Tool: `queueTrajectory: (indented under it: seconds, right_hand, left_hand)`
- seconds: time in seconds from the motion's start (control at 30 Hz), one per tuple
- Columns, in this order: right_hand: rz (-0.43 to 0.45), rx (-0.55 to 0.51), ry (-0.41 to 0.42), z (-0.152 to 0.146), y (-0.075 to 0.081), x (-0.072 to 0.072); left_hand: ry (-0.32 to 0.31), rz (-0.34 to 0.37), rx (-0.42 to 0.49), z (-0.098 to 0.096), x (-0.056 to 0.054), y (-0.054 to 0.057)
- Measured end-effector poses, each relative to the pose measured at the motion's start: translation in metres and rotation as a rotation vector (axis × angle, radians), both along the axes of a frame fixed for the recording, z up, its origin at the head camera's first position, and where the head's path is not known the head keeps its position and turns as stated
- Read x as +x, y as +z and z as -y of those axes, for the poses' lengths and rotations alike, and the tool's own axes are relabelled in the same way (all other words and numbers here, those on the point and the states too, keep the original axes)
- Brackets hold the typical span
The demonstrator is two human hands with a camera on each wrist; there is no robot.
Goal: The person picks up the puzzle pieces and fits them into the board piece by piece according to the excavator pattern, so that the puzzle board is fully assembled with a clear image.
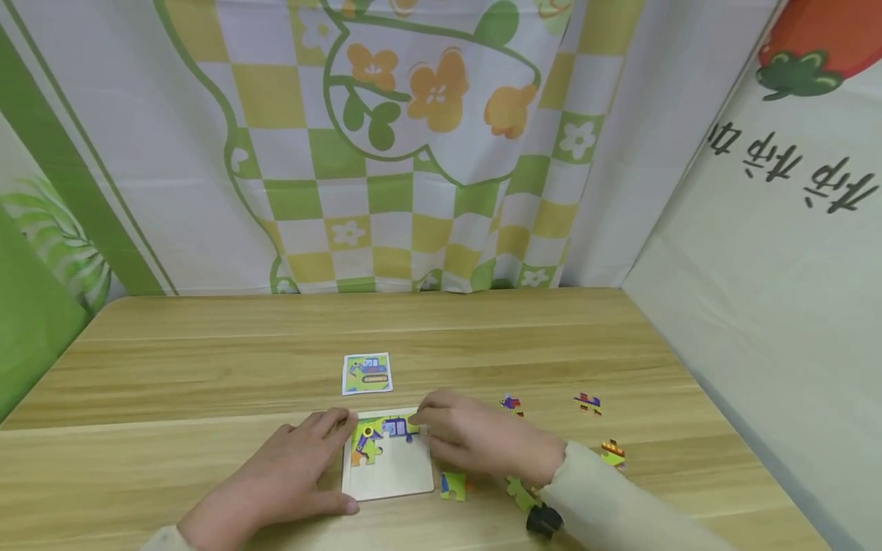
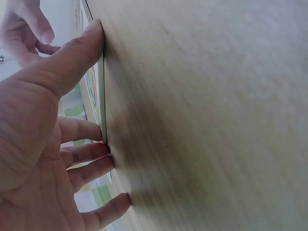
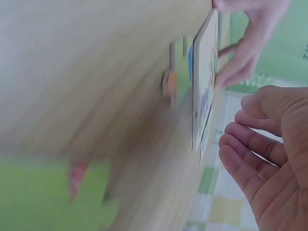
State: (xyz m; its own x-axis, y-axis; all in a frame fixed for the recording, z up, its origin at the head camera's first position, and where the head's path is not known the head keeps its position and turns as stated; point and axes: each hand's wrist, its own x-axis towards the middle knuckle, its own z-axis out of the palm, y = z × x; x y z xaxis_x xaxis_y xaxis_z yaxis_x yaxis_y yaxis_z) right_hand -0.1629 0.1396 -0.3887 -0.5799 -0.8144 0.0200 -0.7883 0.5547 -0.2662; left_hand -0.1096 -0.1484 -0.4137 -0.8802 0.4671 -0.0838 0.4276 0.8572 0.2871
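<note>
A white puzzle board (image 1: 393,476) lies on the table, its upper part filled with joined pieces (image 1: 395,427) showing a blue digger on green. My left hand (image 1: 285,471) steadies the board's left side. In the left wrist view, the thumb (image 2: 79,55) and fairly straight fingers touch the board's edge. Over the board's upper right corner is my right hand (image 1: 475,432), its fingertips by the top pieces. Its fingers (image 3: 240,139) bend loosely in the right wrist view, with no piece visible between them. A green piece (image 1: 453,486) lies just right of the board.
Behind the board lies a small picture card (image 1: 367,373) of the digger. Loose puzzle pieces are scattered to the right, including a purple-red one (image 1: 588,402) and a yellow-green one (image 1: 612,454). Another green piece (image 1: 520,493) lies by the right sleeve. A patterned curtain (image 1: 427,214) hangs behind the table.
</note>
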Motion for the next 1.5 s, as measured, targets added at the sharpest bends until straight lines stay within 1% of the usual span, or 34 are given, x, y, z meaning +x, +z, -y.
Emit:
queueTrajectory:
  seconds: [0.2, 0.37, 0.6, 0.7, 0.83, 1.03, 1.1, 1.2, 1.37, 1.5]
  right_hand:
    - [0.022, -0.033, -0.073, -0.028, 0.000, -0.004]
    - [0.017, -0.061, -0.113, -0.053, -0.003, -0.008]
    - [-0.013, -0.060, -0.225, -0.081, -0.007, -0.013]
    - [-0.030, -0.045, -0.251, -0.091, -0.009, -0.015]
    - [-0.034, -0.021, -0.263, -0.101, -0.009, -0.017]
    - [0.029, 0.003, -0.278, -0.109, -0.008, -0.021]
    - [0.038, 0.006, -0.277, -0.110, -0.008, -0.021]
    - [0.028, 0.007, -0.267, -0.110, -0.009, -0.022]
    - [-0.016, 0.002, -0.245, -0.109, -0.012, -0.023]
    - [-0.024, 0.005, -0.251, -0.108, -0.012, -0.022]
  left_hand:
    - [0.001, 0.003, -0.004, 0.000, 0.000, 0.000]
    - [-0.002, 0.003, -0.010, 0.000, 0.000, 0.000]
    - [-0.003, -0.004, -0.013, 0.000, 0.000, 0.000]
    - [-0.001, -0.001, -0.012, 0.000, 0.000, 0.000]
    - [0.004, 0.007, -0.009, 0.000, 0.000, 0.000]
    - [0.000, 0.003, -0.010, 0.000, 0.000, 0.001]
    - [-0.001, -0.001, -0.010, 0.000, 0.000, 0.001]
    - [-0.001, -0.001, -0.009, 0.000, 0.000, 0.001]
    - [0.004, 0.010, -0.007, -0.001, 0.000, 0.001]
    - [0.008, 0.012, -0.005, 0.000, 0.000, 0.000]
